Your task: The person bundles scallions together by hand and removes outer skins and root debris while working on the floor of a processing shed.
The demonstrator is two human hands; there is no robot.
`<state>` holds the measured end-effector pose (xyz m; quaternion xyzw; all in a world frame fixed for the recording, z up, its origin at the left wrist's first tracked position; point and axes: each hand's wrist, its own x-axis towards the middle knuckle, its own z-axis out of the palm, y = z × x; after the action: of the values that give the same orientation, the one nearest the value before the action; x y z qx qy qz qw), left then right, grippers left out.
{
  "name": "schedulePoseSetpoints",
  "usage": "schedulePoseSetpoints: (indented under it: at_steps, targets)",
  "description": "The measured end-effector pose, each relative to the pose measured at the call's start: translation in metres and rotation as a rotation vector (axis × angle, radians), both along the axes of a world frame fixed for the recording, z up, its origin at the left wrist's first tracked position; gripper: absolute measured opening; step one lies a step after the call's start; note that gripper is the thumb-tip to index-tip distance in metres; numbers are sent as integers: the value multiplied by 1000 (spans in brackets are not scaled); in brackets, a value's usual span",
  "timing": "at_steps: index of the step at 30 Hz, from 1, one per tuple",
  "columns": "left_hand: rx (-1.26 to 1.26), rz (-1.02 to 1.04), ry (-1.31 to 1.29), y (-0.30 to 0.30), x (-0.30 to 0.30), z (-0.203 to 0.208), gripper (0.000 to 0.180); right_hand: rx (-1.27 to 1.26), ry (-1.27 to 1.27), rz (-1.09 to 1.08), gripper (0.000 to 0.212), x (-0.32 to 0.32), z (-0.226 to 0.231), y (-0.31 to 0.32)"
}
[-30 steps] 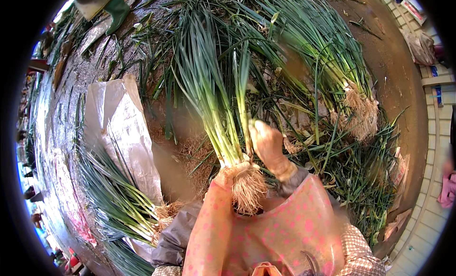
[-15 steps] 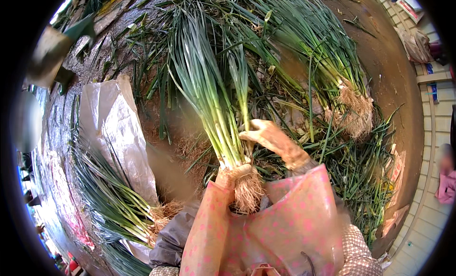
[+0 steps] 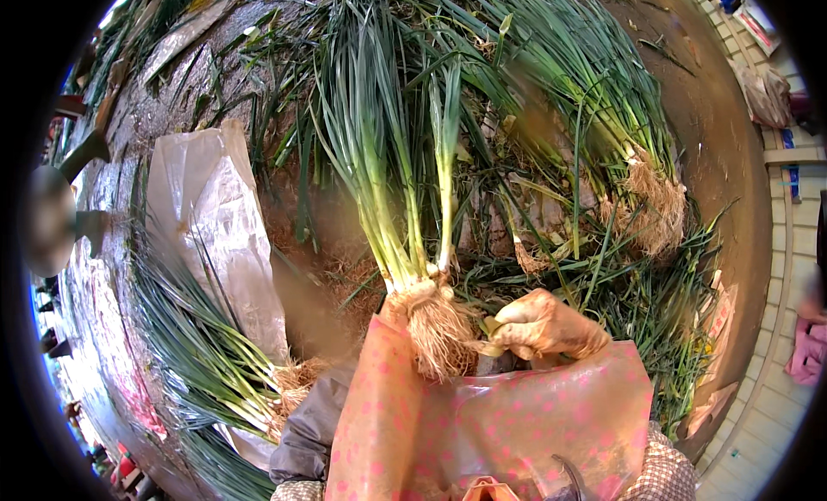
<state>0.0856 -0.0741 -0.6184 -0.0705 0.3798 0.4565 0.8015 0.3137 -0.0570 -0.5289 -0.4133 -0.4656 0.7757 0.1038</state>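
Observation:
My left hand (image 3: 405,299) is closed round the white root ends of a bunch of green onions (image 3: 388,217). Its long leaves point away from me, and a tuft of pale roots (image 3: 439,333) hangs over the near side. One stalk (image 3: 445,191) at the bunch's right leans slightly apart from the rest. Just right of the roots, my right hand (image 3: 551,324) is closed in a pinch on a small yellowish leaf strip (image 3: 489,325); most of that strip is hidden by the fingers. A pink-spotted translucent apron (image 3: 517,415) covers my lap and left forearm.
More green onions with roots (image 3: 603,113) lie at the far right, and another pile (image 3: 215,354) at the left near a whitish plastic sheet (image 3: 211,217). Loose leaf scraps (image 3: 646,320) cover the ground on the right. Beyond them runs a tiled floor (image 3: 797,242).
My right hand has moved from the stalks down and toward me, and it now pinches a yellowish strip. The bunch in my left hand has shifted slightly, its right stalk more separate.

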Motion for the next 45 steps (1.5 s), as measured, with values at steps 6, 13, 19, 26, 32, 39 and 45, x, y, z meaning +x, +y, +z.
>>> schedulePoseSetpoints:
  at_steps: [6,13,19,26,32,39,45]
  targets:
    - [-31,-125,-36,7,8,-2,42,341,-133,-196,60,-18,-71,44]
    - [-35,-163,-138,7,5,-12,40,720,-189,102,17,-32,-94,55]
    - [-115,-12,-189,-3,4,-31,43,1083,-19,37,15,-49,-62,20]
    - [87,-263,-188,2,0,3,42,889,-1023,-63,47,56,-84,129]
    - [133,-320,-188,8,-4,5,40,641,-1514,560,78,80,-139,31]
    - [186,-414,-219,15,-2,-7,38,810,-638,598,27,155,-90,27]
    - [238,-335,-228,17,30,9,44,458,-1617,70,40,135,-138,154]
